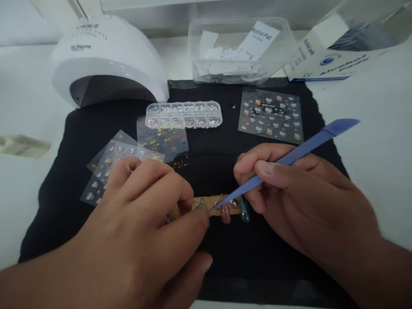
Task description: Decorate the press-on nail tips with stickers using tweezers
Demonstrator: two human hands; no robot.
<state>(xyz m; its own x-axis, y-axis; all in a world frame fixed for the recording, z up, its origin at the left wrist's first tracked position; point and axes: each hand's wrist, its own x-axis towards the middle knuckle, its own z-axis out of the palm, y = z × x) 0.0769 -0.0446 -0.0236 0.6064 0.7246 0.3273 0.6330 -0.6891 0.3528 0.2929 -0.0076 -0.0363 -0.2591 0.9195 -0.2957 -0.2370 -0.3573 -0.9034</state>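
Note:
In my right hand (289,184) is a blue pointed tool (299,150), pinched between thumb and fingers, its tip down at a nail tip beside my left thumb. A wooden strip (210,201) lies across the black mat, bearing a pinkish nail tip (225,210) and a dark greenish one (244,210) at its right end. My left hand (144,214) is closed round the left part of the strip, its thumb against a greyish nail tip (202,205). The fingers hide the strip's left portion.
Behind the hands are a clear rhinestone case (183,114) and sticker sheets (270,115) on the black mat (206,148). Farther back stand a white lamp (106,56), a plastic tub (240,71) and an alcohol pads box (331,56). A pale object (24,146) lies left.

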